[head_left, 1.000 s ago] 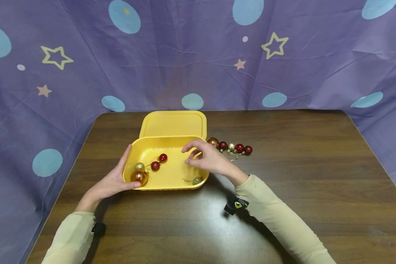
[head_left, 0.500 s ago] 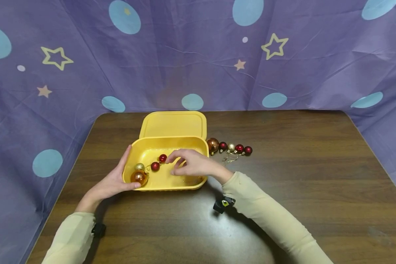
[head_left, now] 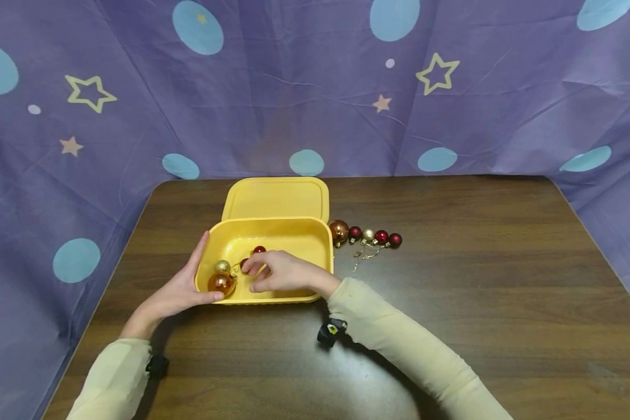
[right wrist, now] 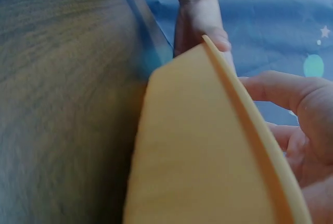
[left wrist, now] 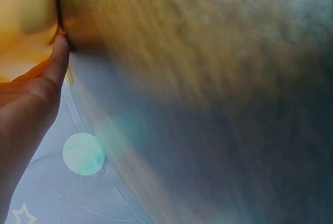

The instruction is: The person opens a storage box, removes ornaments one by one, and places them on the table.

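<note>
A yellow plastic box [head_left: 320, 239] stands uncovered on the table in the head view. My left hand [head_left: 178, 290] grips its left end, thumb over the front rim and fingers along the outer wall. My right hand [head_left: 283, 273] reaches inside, loosely bent fingers over a small red bauble [head_left: 244, 265], which they partly cover; thumb and fingertips stay apart. Just behind is another red bauble [head_left: 259, 249]. Near my left thumb lie a large amber bauble [head_left: 221, 283] and a small gold one [head_left: 222, 266]. In the right wrist view, the box wall [right wrist: 187, 140] hides the baubles.
The yellow lid [head_left: 275, 197] lies behind the box. Right of the box are a copper bauble [head_left: 338, 231], several smaller red and gold baubles [head_left: 381, 237] and thin gold cord [head_left: 366, 252]. The brown table [head_left: 478, 280] meets a purple patterned cloth [head_left: 315, 99] at the back.
My right hand has moved left and nearer inside the box, from its right end to the red baubles. The patterned gold bauble at the right end is now hidden. My left hand stays put.
</note>
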A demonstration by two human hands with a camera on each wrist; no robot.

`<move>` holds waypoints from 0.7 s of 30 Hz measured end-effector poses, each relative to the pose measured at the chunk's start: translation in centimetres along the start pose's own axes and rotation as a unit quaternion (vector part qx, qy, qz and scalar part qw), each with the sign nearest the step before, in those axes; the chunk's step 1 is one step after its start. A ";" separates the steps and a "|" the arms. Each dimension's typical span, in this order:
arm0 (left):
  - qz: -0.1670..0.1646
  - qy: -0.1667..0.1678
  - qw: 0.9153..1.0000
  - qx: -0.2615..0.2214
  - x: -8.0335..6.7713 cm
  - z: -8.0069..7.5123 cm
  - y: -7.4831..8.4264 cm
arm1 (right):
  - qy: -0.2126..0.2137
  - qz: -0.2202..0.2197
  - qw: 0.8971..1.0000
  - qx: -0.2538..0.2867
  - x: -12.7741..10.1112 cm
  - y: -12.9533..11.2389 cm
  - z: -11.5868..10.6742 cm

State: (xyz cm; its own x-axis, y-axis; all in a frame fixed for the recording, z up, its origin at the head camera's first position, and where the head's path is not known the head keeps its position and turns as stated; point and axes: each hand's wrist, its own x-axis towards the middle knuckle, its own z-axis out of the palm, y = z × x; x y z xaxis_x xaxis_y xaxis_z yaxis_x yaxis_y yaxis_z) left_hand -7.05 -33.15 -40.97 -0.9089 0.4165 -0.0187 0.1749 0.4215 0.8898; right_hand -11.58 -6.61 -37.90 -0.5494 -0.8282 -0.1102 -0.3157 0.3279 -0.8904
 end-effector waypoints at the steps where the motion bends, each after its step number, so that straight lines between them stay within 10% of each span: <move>1: 0.002 0.000 1.000 -0.001 0.0 0.0 0.0 | -0.001 0.003 1.000 0.003 0.2 0.0 0.2; 21: -0.006 -0.009 1.000 0.025 0.1 0.0 0.3 | 0.023 0.041 0.999 0.000 2.5 -0.5 2.8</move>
State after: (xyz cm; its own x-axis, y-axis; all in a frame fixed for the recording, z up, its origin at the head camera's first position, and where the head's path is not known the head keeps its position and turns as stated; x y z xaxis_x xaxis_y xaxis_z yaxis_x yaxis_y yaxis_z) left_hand -7.06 -33.02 -40.65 -0.9042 0.4254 -0.0389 0.1824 0.4668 0.8654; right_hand -10.66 -10.14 -39.00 -0.6083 -0.7769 -0.1625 -0.2685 0.3940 -0.8790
